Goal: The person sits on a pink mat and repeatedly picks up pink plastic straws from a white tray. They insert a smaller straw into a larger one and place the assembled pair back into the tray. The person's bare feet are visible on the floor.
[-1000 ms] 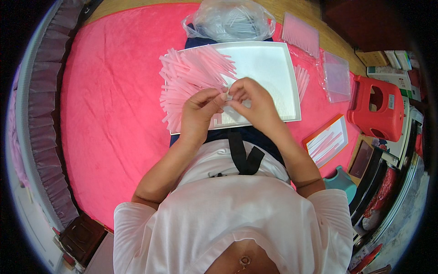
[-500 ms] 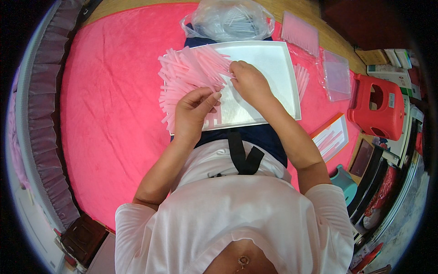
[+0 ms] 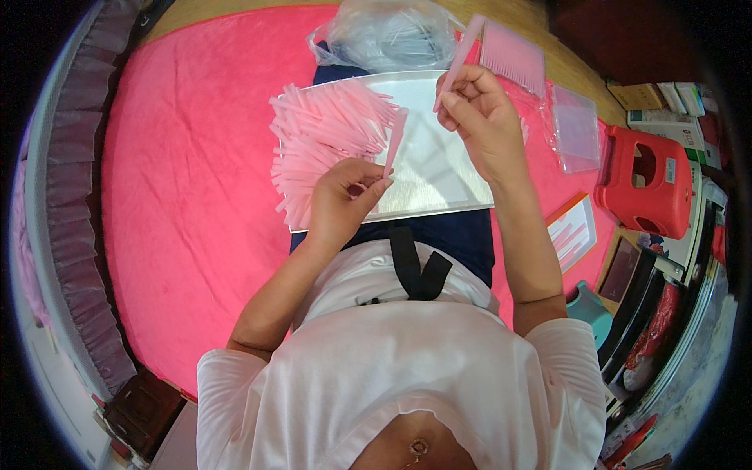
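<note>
My left hand (image 3: pixel 338 205) pinches the lower end of a slim pink tapered plastic piece (image 3: pixel 396 135), which stands up from thumb and finger over a shallow white tray (image 3: pixel 429 184). Raised above the tray's far right part, my right hand (image 3: pixel 487 125) grips a second tapered piece (image 3: pixel 465 48) between thumb and fingers, its wider end pointing up and away. A heap of similar pink pieces (image 3: pixel 321 125) covers the tray's left side, many overhanging its edge. The tray rests across my lap.
Beyond the tray lies a clear plastic bag (image 3: pixel 388 35). At the right are a clear box of pink pieces (image 3: pixel 513 59), another flat clear box (image 3: pixel 577 129), an orange-edged white tray (image 3: pixel 576 235), a red stool (image 3: pixel 646 184) and a teal stool (image 3: pixel 589 313). A pink blanket (image 3: pixel 188 196) spreads beneath.
My right hand has risen and moved right, away from the heap, with a pink piece now showing in it. The left hand has shifted slightly right and nearer, its piece now upright.
</note>
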The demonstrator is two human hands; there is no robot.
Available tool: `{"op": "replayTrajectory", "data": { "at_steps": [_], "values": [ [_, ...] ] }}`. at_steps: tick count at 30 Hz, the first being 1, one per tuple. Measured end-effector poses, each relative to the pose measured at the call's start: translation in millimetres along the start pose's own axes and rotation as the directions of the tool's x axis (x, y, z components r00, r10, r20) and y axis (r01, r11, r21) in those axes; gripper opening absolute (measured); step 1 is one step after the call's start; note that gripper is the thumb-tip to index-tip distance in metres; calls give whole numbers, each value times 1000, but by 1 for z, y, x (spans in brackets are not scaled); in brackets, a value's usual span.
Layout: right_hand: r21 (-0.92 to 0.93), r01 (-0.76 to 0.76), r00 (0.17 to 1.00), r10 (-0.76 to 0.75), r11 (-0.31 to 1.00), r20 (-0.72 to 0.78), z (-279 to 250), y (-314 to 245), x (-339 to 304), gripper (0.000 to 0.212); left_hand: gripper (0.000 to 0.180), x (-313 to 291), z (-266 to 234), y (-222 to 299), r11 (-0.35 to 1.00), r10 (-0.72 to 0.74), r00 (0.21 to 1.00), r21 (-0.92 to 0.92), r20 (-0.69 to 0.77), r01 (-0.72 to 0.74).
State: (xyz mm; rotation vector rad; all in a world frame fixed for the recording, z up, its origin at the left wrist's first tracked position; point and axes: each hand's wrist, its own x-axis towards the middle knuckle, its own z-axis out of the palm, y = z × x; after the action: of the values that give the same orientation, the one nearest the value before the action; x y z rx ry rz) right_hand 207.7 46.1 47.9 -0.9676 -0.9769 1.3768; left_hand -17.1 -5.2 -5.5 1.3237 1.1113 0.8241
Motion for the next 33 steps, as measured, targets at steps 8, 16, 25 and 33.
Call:
{"op": "replayTrajectory", "data": {
  "at_steps": [8,16,25,33],
  "values": [
    [-12,90,993,-89,996,75,12,-3,-5,25,13,-1,0,5,992,27,999,124,40,-32],
    [-104,118,989,-108,988,99,16,0,-7,22,13,-1,0,2,992,16,999,127,50,-23],
    [-99,93,994,-86,991,73,6,1,-9,23,12,-2,0,2,993,19,999,119,47,-24],
    [-712,45,998,-62,700,2,-6,43,3,23,12,-2,-2,-6,996,-58,998,-71,0,58]
  ]
}}
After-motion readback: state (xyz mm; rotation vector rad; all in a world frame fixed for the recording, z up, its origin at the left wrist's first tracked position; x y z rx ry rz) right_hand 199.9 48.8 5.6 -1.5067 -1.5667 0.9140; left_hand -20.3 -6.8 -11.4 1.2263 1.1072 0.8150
